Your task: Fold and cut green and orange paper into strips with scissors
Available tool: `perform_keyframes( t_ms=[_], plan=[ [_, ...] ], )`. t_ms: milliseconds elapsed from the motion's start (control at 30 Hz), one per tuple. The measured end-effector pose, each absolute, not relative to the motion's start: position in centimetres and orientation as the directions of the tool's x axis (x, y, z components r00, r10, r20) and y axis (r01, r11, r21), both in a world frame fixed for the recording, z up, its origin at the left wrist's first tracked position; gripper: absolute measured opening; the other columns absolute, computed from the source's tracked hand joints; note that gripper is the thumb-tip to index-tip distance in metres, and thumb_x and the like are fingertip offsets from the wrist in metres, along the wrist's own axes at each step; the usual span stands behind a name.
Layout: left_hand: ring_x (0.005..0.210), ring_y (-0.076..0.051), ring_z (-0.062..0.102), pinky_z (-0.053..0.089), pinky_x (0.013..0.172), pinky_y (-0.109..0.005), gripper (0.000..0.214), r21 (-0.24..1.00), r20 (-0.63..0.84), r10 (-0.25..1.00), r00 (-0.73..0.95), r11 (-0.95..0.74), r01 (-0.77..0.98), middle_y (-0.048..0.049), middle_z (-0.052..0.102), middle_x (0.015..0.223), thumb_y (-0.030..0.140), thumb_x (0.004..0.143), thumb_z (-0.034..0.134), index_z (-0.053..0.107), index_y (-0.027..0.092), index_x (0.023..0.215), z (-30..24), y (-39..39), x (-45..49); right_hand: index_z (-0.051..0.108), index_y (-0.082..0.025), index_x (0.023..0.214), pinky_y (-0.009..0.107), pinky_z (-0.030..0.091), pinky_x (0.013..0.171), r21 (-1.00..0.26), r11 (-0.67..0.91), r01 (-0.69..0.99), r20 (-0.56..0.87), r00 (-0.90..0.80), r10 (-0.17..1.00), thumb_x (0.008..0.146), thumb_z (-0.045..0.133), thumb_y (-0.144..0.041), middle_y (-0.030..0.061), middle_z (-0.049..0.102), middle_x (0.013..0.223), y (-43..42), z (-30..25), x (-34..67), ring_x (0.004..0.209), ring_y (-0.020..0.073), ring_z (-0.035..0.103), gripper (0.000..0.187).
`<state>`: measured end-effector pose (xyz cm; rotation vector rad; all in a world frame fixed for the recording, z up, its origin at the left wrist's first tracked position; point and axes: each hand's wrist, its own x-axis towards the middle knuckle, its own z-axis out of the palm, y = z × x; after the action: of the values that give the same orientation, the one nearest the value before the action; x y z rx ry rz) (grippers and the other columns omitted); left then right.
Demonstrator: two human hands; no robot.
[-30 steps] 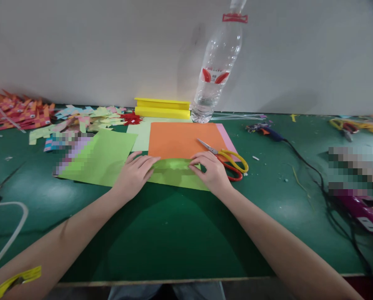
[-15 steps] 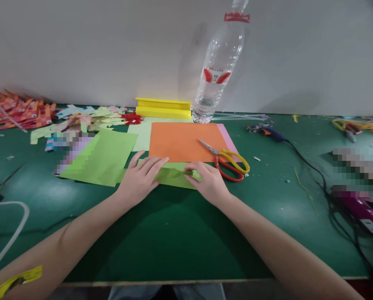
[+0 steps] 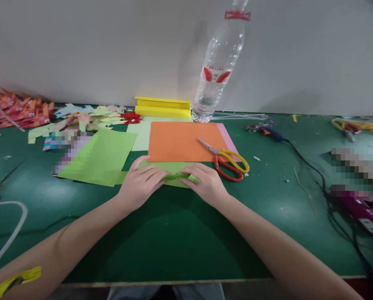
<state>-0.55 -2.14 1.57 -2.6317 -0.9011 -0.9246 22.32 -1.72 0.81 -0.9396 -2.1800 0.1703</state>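
Observation:
A green paper strip point(image 3: 175, 177) is folded or bent up between my two hands, above another piece of green paper that lies on the table. My left hand point(image 3: 142, 180) pinches its left end, fingertips pressed down on it. At the other end my right hand point(image 3: 205, 181) grips the strip between thumb and fingers, and a bit of green shows past the thumb. Just beyond the hands lies an orange paper sheet point(image 3: 177, 141). Scissors point(image 3: 218, 153) with a red and a yellow handle rest across its right corner, close to my right hand.
Left of my hands lies a green sheet point(image 3: 110, 152). Behind stand a yellow folded piece point(image 3: 163, 109) and a tilted plastic bottle point(image 3: 216, 68). Paper scraps point(image 3: 95, 114) and red-orange paper shapes point(image 3: 21, 110) pile at back left. A glue gun point(image 3: 272, 132) trails a cord on the right.
My left hand has slid slightly right and closed in on the strip. The two hands are nearer each other, and the strip between them is now bent up more.

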Motion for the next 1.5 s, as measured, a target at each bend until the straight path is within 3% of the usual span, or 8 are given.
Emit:
perform_keyframes(
  t_ms=[233,367,600,700,1067,1500],
  plan=[
    [0.076,-0.017,0.068,0.04,0.097,-0.046,0.011,0.032,0.653,0.474,0.591,-0.797,0.604,-0.0015,0.073,0.084,0.012,0.091,0.055,0.063,0.017,0.096,1.44,-2.0,-0.53,0.069,-0.019,0.081,0.028,0.053,0.065,-0.359,0.749,0.557,0.624,-0.454,0.637,0.089,0.058,-0.028,0.0041,0.072,0.074,-1.7,0.74,22.23,0.067,0.0152,0.066,0.016],
    [0.076,-0.016,0.068,0.039,0.098,-0.047,0.009,0.038,0.637,0.486,0.599,-0.796,0.605,-0.0021,0.073,0.086,0.013,0.091,0.056,0.063,0.016,0.097,1.23,-1.92,-0.6,0.071,-0.018,0.081,0.029,0.054,0.064,-0.375,0.754,0.539,0.635,-0.442,0.633,0.088,0.059,-0.025,0.0056,0.073,0.073,-1.73,0.88,22.21,0.067,0.0162,0.067,0.016],
    [0.071,-0.016,0.068,0.04,0.097,-0.048,0.012,0.052,0.656,0.482,0.58,-0.796,0.603,-0.0019,0.073,0.08,0.027,0.09,0.061,0.063,0.016,0.095,0.98,-1.75,-0.71,0.072,-0.024,0.082,0.03,0.054,0.066,-0.612,0.648,0.452,0.554,-0.339,0.76,0.083,0.065,-0.025,0.0024,0.072,0.075,-1.79,1.06,22.12,0.068,0.0157,0.066,0.008],
    [0.07,-0.015,0.067,0.039,0.098,-0.048,0.009,0.063,0.657,0.489,0.573,-0.794,0.605,-0.0006,0.072,0.08,0.025,0.091,0.06,0.064,0.017,0.094,1.07,-1.73,-0.69,0.072,-0.024,0.081,0.03,0.054,0.066,-0.662,0.61,0.437,0.524,-0.312,0.792,0.082,0.066,-0.024,0.0014,0.072,0.074,-1.77,1.07,22.1,0.067,0.0153,0.066,0.006],
    [0.064,-0.013,0.065,0.04,0.099,-0.048,0.013,0.077,0.648,0.504,0.572,-0.79,0.609,0.0013,0.071,0.074,0.022,0.094,0.054,0.066,0.019,0.089,0.98,-1.7,-0.64,0.073,-0.023,0.079,0.029,0.052,0.065,-0.739,0.511,0.439,0.411,-0.309,0.858,0.081,0.067,-0.028,0.0012,0.073,0.076,-1.86,1.04,22.12,0.066,0.0144,0.065,0.008],
    [0.062,-0.013,0.065,0.037,0.102,-0.049,0.01,0.061,0.629,0.507,0.59,-0.788,0.613,0.0005,0.071,0.074,0.023,0.092,0.057,0.065,0.018,0.092,0.83,-1.79,-0.71,0.071,-0.021,0.077,0.027,0.049,0.063,-0.731,0.5,0.464,0.4,-0.301,0.866,0.084,0.062,-0.028,0.0012,0.071,0.073,-1.95,1.41,22.09,0.064,0.013,0.063,0.013]
  ],
)
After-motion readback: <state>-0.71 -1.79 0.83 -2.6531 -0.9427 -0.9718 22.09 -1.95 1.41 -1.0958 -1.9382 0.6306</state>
